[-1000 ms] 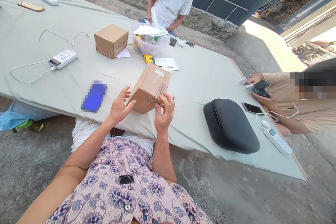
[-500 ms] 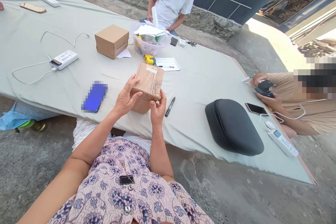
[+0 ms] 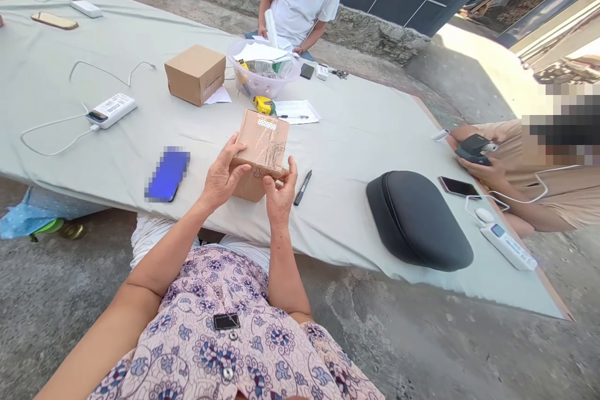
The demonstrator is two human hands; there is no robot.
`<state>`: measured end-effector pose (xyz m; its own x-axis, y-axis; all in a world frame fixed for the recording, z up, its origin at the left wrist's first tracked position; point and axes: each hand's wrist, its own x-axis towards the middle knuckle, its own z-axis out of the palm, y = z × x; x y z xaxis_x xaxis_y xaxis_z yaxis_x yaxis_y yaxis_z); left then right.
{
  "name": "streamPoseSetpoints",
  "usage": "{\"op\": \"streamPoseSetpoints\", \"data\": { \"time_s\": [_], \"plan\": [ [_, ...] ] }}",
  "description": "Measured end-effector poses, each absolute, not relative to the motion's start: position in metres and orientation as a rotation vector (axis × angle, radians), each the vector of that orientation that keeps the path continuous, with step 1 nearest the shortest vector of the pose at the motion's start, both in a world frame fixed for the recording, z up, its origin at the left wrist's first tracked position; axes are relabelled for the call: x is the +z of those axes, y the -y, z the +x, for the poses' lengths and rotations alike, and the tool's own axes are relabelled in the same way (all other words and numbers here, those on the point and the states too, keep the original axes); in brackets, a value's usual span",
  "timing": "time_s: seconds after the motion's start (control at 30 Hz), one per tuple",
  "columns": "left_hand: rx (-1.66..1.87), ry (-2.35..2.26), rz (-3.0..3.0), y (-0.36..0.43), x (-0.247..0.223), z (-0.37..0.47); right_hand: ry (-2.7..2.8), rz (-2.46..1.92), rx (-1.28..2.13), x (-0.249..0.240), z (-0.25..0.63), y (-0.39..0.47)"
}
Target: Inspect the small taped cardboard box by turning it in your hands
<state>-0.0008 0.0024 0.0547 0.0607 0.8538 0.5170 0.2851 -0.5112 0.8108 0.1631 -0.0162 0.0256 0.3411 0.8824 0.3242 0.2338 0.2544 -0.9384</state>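
Observation:
A small brown cardboard box [image 3: 262,140] stands in front of me near the table's edge, with black scribbles and a dotted white label on its top. My left hand [image 3: 222,174] grips its left side, thumb on the near edge. At the near right corner is my right hand [image 3: 280,197], its thumb and fingers closed on the box's edge. Just right of that hand lies a black marker [image 3: 303,188]. A phone with a blurred blue screen [image 3: 167,174] rests to the left of my left hand.
Behind the box are a yellow tape measure [image 3: 265,105], a paper with a pen [image 3: 297,112], a second cardboard box [image 3: 194,74] and a filled plastic basket [image 3: 264,80]. A black case [image 3: 419,220] sits right, a power bank [image 3: 111,110] left. Two people sit at the table.
The view has shifted slightly. My right hand's fingers have lifted a little at the box's corner, while my left hand keeps its hold. The person at right has moved the dark object in their hands.

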Motion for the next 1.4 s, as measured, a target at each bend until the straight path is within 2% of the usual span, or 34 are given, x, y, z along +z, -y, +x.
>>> {"op": "streamPoseSetpoints", "data": {
  "time_s": [0.27,0.43,0.6,0.73,1.17,1.4],
  "plan": [
    [1.483,-1.126,1.832,-0.004,0.053,-0.001,1.152,-1.302,0.596,0.028,0.161,0.013],
    [1.465,-1.136,1.838,-0.003,0.054,-0.002,1.258,-1.202,0.730,0.016,0.200,-0.002],
    [1.477,-1.130,1.818,-0.004,0.052,-0.001,1.211,-1.730,0.313,-0.008,0.256,-0.031],
    [1.509,-1.131,1.849,-0.004,0.049,0.000,1.239,-1.996,0.289,-0.029,0.280,-0.036],
    [1.543,-1.134,1.914,-0.007,0.045,-0.002,1.552,-1.865,0.342,-0.051,0.264,0.009],
    [1.537,-1.146,1.928,-0.007,0.045,-0.002,1.107,-1.477,0.287,-0.043,0.241,0.030]
  ]
}}
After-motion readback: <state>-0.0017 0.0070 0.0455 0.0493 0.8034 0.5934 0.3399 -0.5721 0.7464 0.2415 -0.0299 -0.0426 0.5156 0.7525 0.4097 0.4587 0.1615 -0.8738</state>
